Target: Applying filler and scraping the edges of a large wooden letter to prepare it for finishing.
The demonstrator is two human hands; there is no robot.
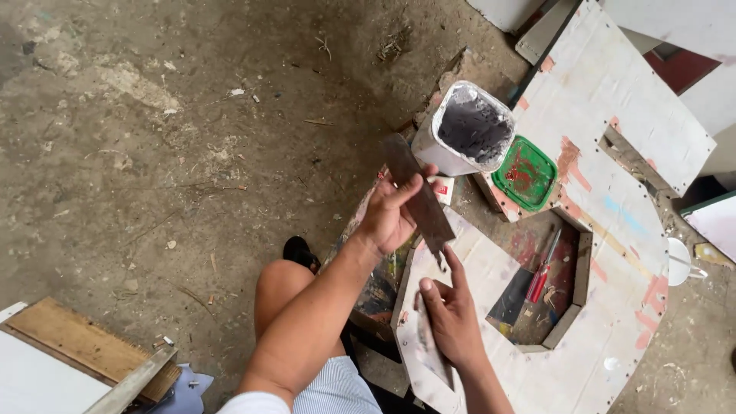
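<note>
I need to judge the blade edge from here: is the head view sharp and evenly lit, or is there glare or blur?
Head view: soft, even daylight with faint shadows; no glare on the flat metal blade in the left hand; slight softness on the right hand; the white tub and white board are bright but not washed out.

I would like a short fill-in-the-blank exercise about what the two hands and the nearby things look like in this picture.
1. The left hand holds a flat ____ blade.
2. The lid beside the white tub is ____ in colour.
3. The screwdriver with the ____ handle lies in the board's cutout.

Missing words: metal; green; red
</note>
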